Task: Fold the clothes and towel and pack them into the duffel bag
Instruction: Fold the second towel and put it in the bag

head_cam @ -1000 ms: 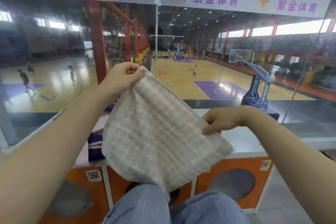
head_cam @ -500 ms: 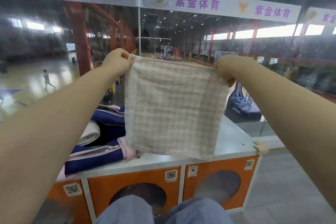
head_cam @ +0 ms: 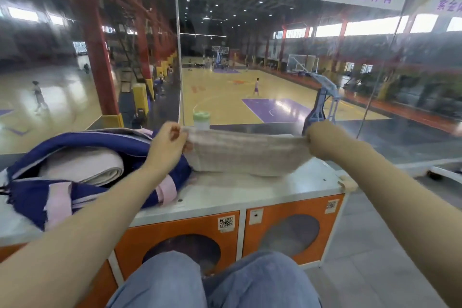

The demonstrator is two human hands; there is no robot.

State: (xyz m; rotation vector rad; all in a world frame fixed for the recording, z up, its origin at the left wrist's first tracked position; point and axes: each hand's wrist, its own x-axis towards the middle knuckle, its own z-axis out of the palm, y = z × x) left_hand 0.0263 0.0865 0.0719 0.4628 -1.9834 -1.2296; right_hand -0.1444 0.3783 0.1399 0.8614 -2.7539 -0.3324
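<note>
The towel [head_cam: 246, 155] is a matt, waffle-textured cloth, pale beige. The duffel bag [head_cam: 82, 177] is a smooth navy fabric with pale pink webbing straps; the rolled cloth [head_cam: 85, 166] inside looks soft and matt. The desk [head_cam: 250, 192] has a smooth, slightly glossy white top over glossy orange fronts. The trousers [head_cam: 252, 282] are matt blue denim.
</note>
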